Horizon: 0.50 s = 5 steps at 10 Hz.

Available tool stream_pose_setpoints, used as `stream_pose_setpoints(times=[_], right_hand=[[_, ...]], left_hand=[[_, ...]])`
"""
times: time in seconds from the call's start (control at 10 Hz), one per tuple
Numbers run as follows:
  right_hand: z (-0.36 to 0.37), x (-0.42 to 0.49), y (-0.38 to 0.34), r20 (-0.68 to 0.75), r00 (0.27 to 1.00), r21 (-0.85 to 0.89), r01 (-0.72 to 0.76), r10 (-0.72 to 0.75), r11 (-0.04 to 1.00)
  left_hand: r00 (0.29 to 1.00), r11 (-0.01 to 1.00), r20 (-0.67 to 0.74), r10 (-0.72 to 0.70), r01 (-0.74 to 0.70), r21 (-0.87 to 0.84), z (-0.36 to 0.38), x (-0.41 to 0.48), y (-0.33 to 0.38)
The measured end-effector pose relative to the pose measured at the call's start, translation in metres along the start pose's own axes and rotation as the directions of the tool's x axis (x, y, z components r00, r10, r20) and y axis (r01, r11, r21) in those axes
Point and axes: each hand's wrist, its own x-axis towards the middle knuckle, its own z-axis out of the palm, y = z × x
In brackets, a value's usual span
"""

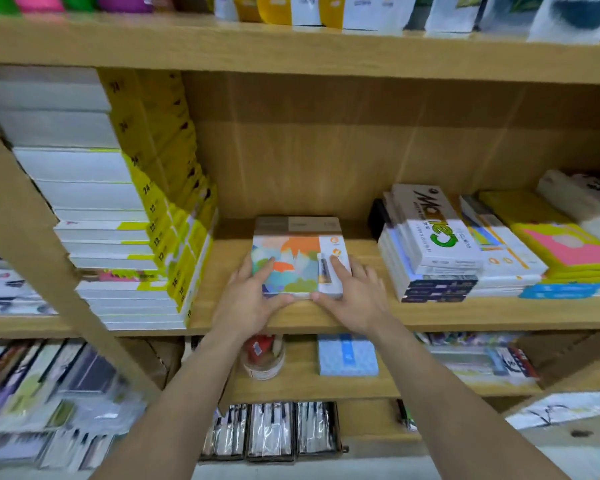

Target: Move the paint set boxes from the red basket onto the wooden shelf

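Note:
A paint set box (297, 263) with a colourful landscape cover lies flat on the wooden shelf (291, 315), in the gap between two stacks. Behind it the brown top of another flat box (298, 225) shows. My left hand (250, 297) grips the box's front left corner, thumb at the front edge and fingers on top. Gripping the front right corner the same way is my right hand (355, 296). The red basket is out of view.
A tall stack of white and yellow boxes (125, 220) stands left of the gap. Stacked marker and colour packs (440, 247) lie to the right. Below are a tape roll (264, 358) and a blue pack (347, 355).

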Motion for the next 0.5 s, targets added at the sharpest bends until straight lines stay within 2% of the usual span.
stream_pose_setpoints(times=[0.3, 0.5], right_hand=[[0.001, 0.004, -0.002, -0.066, 0.997, -0.014, -0.043, 0.042, 0.999], [-0.013, -0.02, -0.005, -0.025, 0.998, -0.016, -0.056, 0.055, 0.998]], left_hand=[[0.997, 0.996, -0.018, -0.08, 0.081, 0.046, 0.001, 0.007, 0.011], [0.992, 0.963, -0.081, -0.093, 0.11, 0.245, -0.001, -0.02, 0.042]])
